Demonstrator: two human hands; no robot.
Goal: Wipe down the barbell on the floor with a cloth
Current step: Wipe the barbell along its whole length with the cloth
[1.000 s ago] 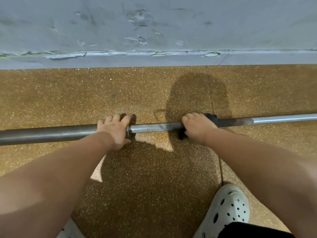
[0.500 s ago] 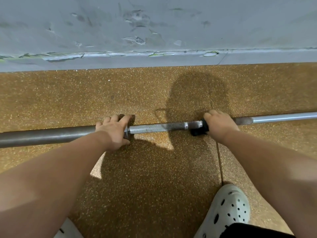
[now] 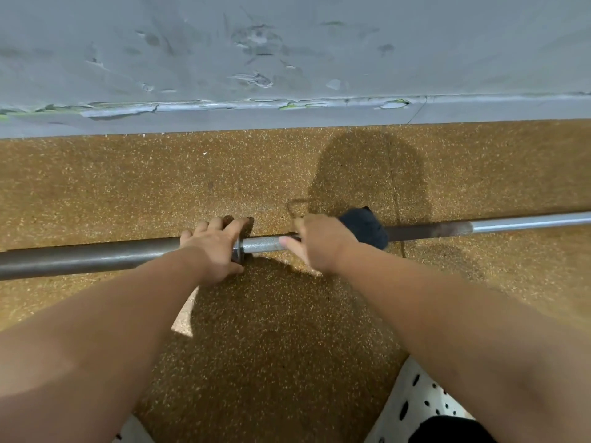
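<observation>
A long steel barbell [image 3: 518, 222] lies across the speckled brown floor, left to right. Its thick dark sleeve [image 3: 80, 259] runs off to the left and ends at a collar beside my left hand [image 3: 214, 247], which grips the bar there. My right hand [image 3: 319, 243] is wrapped around the knurled shaft just right of the collar, holding a dark cloth [image 3: 364, 230] that bunches out on the hand's right side. A short bright stretch of shaft shows between the two hands. A darker, tarnished stretch lies right of the cloth.
A scuffed grey wall [image 3: 287, 59] with a peeling skirting runs along the far side of the floor, close behind the bar. My white perforated clog [image 3: 422, 407] stands at the bottom right, another at the bottom left edge.
My right hand with the cloth slid right along the shaft, then back left, and is now close to the collar. My left hand has stayed where it was.
</observation>
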